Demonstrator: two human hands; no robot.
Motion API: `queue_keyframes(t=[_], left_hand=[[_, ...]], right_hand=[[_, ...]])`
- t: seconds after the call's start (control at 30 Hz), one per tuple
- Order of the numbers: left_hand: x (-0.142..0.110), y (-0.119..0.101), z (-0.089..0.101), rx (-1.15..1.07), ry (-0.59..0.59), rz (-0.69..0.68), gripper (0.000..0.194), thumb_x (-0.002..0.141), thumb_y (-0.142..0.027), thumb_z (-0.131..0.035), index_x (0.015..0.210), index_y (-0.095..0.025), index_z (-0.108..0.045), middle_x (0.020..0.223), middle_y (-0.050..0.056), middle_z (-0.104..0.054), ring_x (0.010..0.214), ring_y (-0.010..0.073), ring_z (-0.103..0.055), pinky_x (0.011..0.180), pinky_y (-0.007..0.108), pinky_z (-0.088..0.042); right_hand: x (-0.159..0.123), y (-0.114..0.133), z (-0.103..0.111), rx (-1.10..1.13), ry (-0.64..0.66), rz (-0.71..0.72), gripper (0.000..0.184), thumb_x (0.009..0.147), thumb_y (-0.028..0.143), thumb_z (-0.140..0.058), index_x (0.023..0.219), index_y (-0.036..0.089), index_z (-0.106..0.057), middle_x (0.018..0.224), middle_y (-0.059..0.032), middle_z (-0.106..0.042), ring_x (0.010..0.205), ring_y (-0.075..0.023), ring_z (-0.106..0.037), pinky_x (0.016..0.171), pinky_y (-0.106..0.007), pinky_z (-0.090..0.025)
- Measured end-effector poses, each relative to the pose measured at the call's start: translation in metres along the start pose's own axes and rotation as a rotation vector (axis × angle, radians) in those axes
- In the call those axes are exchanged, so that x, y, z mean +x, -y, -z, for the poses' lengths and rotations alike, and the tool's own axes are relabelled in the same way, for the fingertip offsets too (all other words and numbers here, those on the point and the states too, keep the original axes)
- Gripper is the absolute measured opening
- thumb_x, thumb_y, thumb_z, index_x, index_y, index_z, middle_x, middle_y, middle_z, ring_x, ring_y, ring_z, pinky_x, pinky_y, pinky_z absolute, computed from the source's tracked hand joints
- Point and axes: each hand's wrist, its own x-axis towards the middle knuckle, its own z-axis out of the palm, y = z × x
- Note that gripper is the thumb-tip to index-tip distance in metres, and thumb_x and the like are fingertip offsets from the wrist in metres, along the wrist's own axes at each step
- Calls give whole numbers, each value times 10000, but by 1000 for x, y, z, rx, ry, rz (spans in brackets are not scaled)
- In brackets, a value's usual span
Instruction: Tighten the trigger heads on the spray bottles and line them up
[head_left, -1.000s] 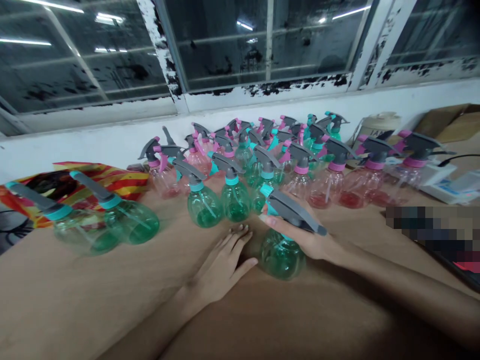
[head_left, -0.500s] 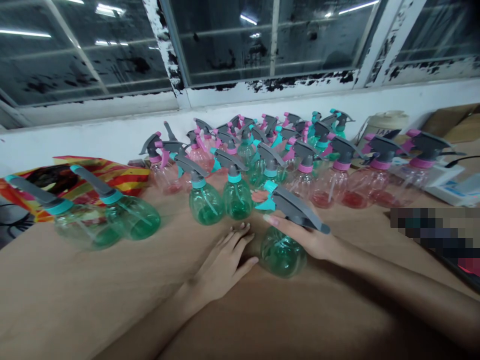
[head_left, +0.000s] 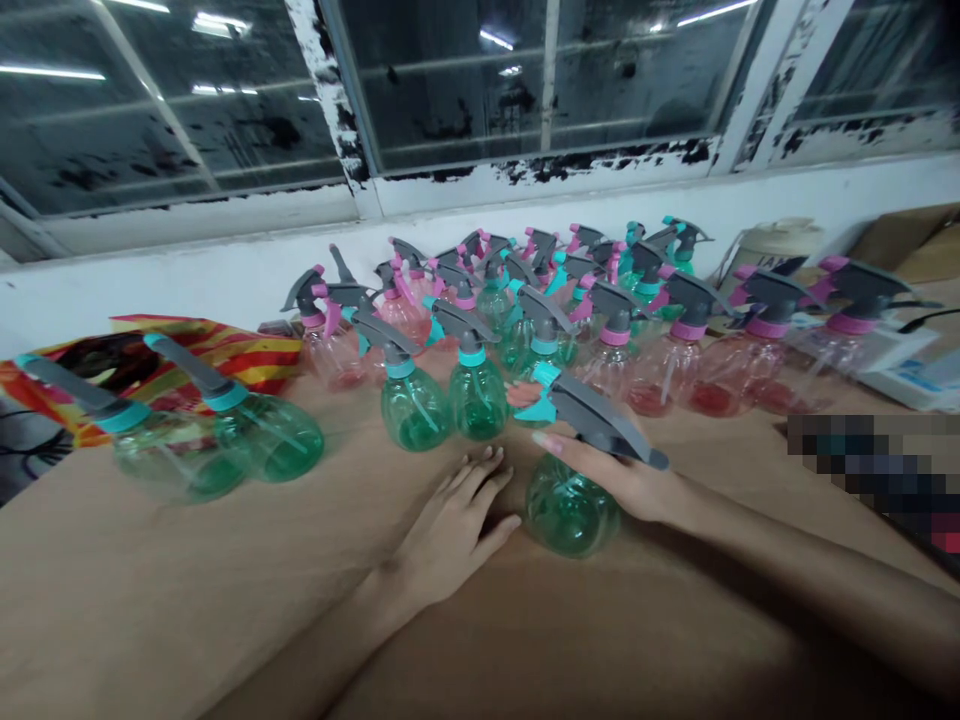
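Observation:
My right hand (head_left: 626, 480) is closed round the neck of a green spray bottle (head_left: 574, 515) with a grey and turquoise trigger head, its nozzle pointing away to the left. The bottle's base is at or just above the table; I cannot tell which. Just left of it, my left hand (head_left: 457, 525) lies flat on the tabletop, fingers spread, holding nothing. Beyond my hands stand two green spray bottles, a left one (head_left: 415, 408) and a right one (head_left: 480, 395). Part of the held bottle's neck is hidden by my fingers.
Several pink spray bottles (head_left: 671, 370) line the right side, with more crowded behind. Two green bottles (head_left: 270, 435) stand at left before a red-yellow bag (head_left: 255, 345). A pale container (head_left: 776, 245) is at back right, below the window (head_left: 525, 90).
Almost nothing differs. The whole view has shifted slightly, and both hands and the held spray bottle keep their places relative to the table.

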Motion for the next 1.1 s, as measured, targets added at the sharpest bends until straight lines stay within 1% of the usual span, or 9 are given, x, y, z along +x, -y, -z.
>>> queue_keyframes(t=[0.07, 0.13, 0.23, 0.33, 0.47, 0.63, 0.7, 0.87, 1.1], left_hand=[[0, 0, 0, 4, -3, -6, 499, 972, -430, -438, 1374, -137, -410, 1432, 133, -444, 1331, 273, -391, 1077, 464, -346], [0, 0, -1, 7, -12, -14, 504, 969, -426, -448, 1377, -132, -411, 1440, 128, -436, 1342, 269, -375, 1091, 459, -330], [0, 0, -1, 14, -9, -14, 509, 967, -423, -457, 1377, -124, -414, 1452, 127, -421, 1345, 265, -372, 1099, 448, -321], [0, -1, 0, 14, 1, -4, 507, 967, -421, -456, 1372, -118, -422, 1442, 141, -430, 1342, 268, -377, 1091, 446, -332], [0, -2, 1, -5, 2, -3, 505, 970, -423, -445, 1370, -115, -424, 1423, 152, -452, 1338, 273, -382, 1088, 453, -336], [0, -2, 2, -15, 3, -9, 500, 972, -420, -443, 1375, -126, -414, 1436, 142, -439, 1355, 260, -356, 1096, 457, -325], [0, -2, 3, -7, 4, -11, 501, 971, -419, -446, 1368, -115, -420, 1433, 148, -441, 1353, 261, -359, 1094, 456, -328], [0, -3, 3, 6, -1, -8, 489, 971, -412, -451, 1360, -118, -428, 1426, 141, -452, 1345, 260, -374, 1091, 449, -337], [0, -2, 0, 13, -20, -4, 496, 969, -425, -452, 1360, -121, -427, 1437, 132, -440, 1348, 256, -370, 1097, 440, -329]], right_hand=[[0, -2, 0, 17, 24, -4, 87, 840, 321, -594, 849, 234, -599, 727, 16, -559, 706, -162, -568, 678, -323, -471], [0, -4, 1, 54, 44, -2, 97, 841, 305, -602, 923, 257, -623, 846, -7, -622, 871, -190, -616, 798, -350, -487], [0, -4, 1, 105, 56, 6, 177, 849, 288, -603, 1025, 287, -623, 1020, -20, -653, 1036, -200, -606, 916, -368, -466], [1, -3, 0, 104, 46, 1, 161, 857, 287, -601, 1016, 274, -621, 1017, -14, -661, 976, -180, -625, 886, -346, -481], [1, -2, 1, 79, 37, -3, 88, 854, 313, -602, 914, 249, -611, 901, 1, -650, 847, -164, -624, 773, -314, -490], [-2, -3, 3, 22, 44, -58, 90, 862, 339, -583, 860, 249, -589, 761, 18, -598, 696, -146, -569, 656, -299, -470], [-2, -3, 4, 28, 46, -67, 102, 853, 353, -595, 879, 255, -597, 794, 10, -623, 724, -157, -588, 675, -309, -484], [-1, -2, 4, 121, 62, -56, 232, 835, 348, -625, 1055, 278, -599, 1081, -28, -666, 1025, -212, -618, 921, -382, -472], [-3, -4, 4, 33, 2, 0, 331, 823, 346, -647, 1136, 272, -568, 1127, -38, -645, 1044, -220, -604, 928, -400, -462]])
